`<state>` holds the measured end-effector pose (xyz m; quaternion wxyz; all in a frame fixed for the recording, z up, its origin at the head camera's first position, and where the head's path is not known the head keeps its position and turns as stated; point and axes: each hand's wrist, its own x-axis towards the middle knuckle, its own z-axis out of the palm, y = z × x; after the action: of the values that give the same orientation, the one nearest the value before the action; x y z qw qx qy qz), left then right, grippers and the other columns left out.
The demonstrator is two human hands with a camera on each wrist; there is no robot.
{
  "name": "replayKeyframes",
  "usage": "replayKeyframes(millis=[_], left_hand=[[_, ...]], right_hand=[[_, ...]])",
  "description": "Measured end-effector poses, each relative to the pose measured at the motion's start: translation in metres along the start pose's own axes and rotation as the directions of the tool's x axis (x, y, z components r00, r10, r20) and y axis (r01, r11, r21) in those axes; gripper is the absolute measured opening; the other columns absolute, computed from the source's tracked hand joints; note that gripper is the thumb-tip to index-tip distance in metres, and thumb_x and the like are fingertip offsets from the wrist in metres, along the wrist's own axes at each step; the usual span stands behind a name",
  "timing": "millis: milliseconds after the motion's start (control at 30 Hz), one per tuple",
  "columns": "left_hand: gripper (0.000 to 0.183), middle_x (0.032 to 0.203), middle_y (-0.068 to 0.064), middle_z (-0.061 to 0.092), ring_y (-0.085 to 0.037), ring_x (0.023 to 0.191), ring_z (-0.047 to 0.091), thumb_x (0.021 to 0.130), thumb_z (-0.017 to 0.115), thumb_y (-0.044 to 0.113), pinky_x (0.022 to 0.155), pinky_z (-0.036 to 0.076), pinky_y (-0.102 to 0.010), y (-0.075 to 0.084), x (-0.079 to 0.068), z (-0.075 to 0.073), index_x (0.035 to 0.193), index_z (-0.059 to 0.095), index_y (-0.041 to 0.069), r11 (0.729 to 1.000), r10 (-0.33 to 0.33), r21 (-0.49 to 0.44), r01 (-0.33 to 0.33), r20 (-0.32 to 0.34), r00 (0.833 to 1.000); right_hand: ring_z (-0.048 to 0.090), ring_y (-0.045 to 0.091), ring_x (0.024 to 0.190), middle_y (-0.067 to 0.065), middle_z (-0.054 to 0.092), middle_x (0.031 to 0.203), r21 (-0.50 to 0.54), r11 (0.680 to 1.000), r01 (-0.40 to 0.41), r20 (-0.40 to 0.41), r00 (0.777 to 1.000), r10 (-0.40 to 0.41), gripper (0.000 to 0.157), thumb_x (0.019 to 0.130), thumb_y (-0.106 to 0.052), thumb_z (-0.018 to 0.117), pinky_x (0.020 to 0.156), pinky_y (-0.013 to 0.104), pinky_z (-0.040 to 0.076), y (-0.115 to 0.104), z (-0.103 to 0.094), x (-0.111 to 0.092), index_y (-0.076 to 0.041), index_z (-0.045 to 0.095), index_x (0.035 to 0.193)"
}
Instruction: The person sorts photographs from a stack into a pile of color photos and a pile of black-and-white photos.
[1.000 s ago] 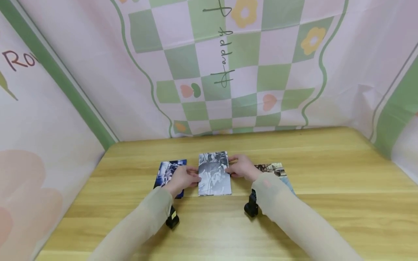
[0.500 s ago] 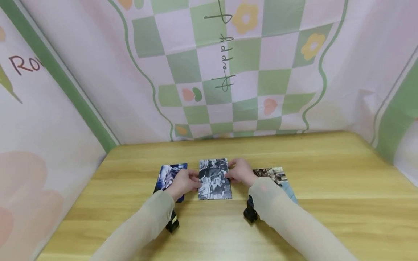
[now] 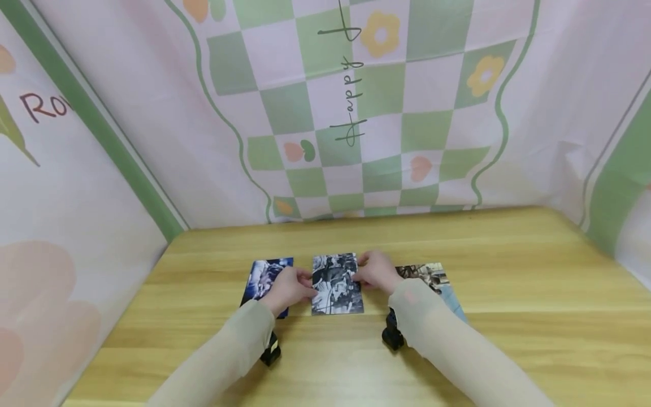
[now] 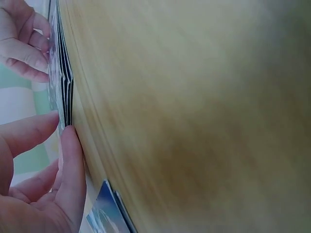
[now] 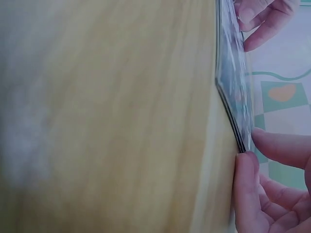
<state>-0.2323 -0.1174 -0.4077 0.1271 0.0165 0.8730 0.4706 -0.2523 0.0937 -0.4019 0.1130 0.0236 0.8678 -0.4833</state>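
1. Black-and-white, rectangular picture cards [image 3: 335,288] formed a thin stack between the two hands, over the middle of the pale wood-grain table [image 3: 325,367]; whether the stack touched the wood, I could not tell

2. The left hand [image 3: 287,289] pinched the stack's left edge between thumb and finger; the right hand [image 3: 377,271] pinched its right edge likewise

3. To the left lay blue-and-white rectangular picture cards [image 3: 260,277], partly hidden by the left hand; to the right, a brown-and-light-blue rectangular picture card [image 3: 450,297] was partly hidden by the right arm in its pale sleeve [image 3: 447,333]

4. Several separate layers showed at the stack's edge, so uneven pressure could have slid them askew, I judged; squeezing inward could have bowed them

5. A low sleeve might have dragged the right card

6. I saw no container holding any cards
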Motion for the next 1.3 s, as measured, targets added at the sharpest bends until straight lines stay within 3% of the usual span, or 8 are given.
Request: replayKeyframes(millis=[200,433,733,1033,1300], left_hand=[[0.038,0.088,-0.010,0.062,-0.016,0.070,0.060,0.080,0.072,0.003,0.063,0.058,-0.027,0.001,0.000,-0.002,0.116,0.060,-0.005,1.000,-0.002,-0.013,0.002,-0.018,1.000],[0.041,0.096,-0.011,0.061,-0.019,0.078,0.062,0.083,0.071,0.007,0.070,0.059,-0.029,0.012,0.001,-0.008,0.121,0.058,-0.001,0.998,-0.015,-0.054,0.014,-0.021,1.000],[0.042,0.096,-0.009,0.062,-0.020,0.082,0.063,0.084,0.070,0.010,0.074,0.059,-0.032,0.029,-0.003,-0.003,0.123,0.058,0.001,0.994,-0.004,-0.110,0.004,-0.002,1.000],[0.043,0.101,-0.008,0.063,-0.022,0.086,0.064,0.086,0.069,0.013,0.080,0.058,-0.036,0.053,-0.013,0.006,0.126,0.057,0.004,0.988,0.045,-0.148,-0.037,0.052,0.998],[0.042,0.097,-0.007,0.064,-0.021,0.084,0.064,0.084,0.071,0.010,0.081,0.058,-0.034,0.072,-0.012,0.025,0.125,0.059,0.005,0.968,0.084,-0.241,-0.067,0.062,0.995]], right_hand=[[0.059,0.018,0.069,0.015,0.061,0.088,0.056,0.998,-0.008,0.029,1.000,0.006,0.040,0.081,-0.005,0.071,0.060,0.032,0.058,0.002,-0.004,-0.002,0.008,0.053,0.116],[0.063,0.023,0.078,0.018,0.062,0.098,0.114,0.993,-0.016,0.064,0.998,0.009,0.049,0.086,-0.007,0.067,0.071,0.035,0.060,-0.006,-0.017,-0.004,0.007,0.046,0.128],[0.060,0.035,0.104,0.025,0.058,0.117,0.189,0.982,0.007,0.090,0.996,-0.025,0.052,0.090,-0.010,0.062,0.082,0.038,0.059,-0.012,-0.040,-0.017,0.005,0.041,0.135],[0.063,0.020,0.091,0.025,0.055,0.120,0.222,0.973,0.059,0.073,0.994,-0.076,0.053,0.092,-0.012,0.061,0.083,0.037,0.058,-0.002,-0.073,-0.030,0.005,0.038,0.137],[0.063,0.008,0.081,0.018,0.059,0.116,0.225,0.971,0.087,0.086,0.990,-0.108,0.058,0.092,-0.016,0.062,0.080,0.031,0.059,0.007,-0.103,-0.048,0.004,0.035,0.139]])
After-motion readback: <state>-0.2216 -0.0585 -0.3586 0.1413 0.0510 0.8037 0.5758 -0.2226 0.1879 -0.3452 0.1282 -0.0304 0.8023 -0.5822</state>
